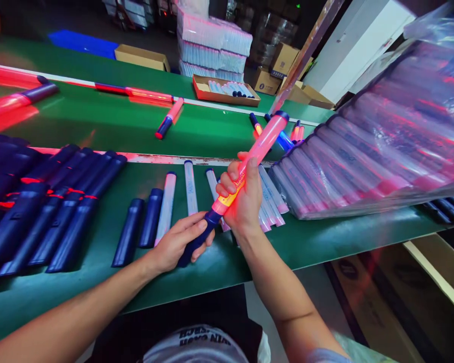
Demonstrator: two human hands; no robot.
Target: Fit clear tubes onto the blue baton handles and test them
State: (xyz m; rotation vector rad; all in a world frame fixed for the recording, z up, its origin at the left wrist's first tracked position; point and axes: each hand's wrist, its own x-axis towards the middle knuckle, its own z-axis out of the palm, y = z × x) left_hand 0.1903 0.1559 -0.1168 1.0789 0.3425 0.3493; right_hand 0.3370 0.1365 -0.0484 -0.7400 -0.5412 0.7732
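Observation:
A light stick [267, 136] with a glowing red tube and a dark blue handle is held slantwise over the front of the green table. My left hand [187, 237] is closed around its dark handle. Higher up, my right hand [244, 194] wraps around the lit tube near the yellow glowing band. Just beyond my left hand lie a pale tube with a pink end [165, 206] and two loose dark handles [128, 232]. Several clear tubes [270, 196] lie behind my right hand, partly hidden by it.
Dark handles [60, 212] are piled at the left. A plastic-wrapped stack of tubes [355, 151] stands at the right. Lit sticks, one of them red [169, 118], lie on the green belt [121, 123] beyond a pale rail. A shallow carton [227, 91] sits at the far side.

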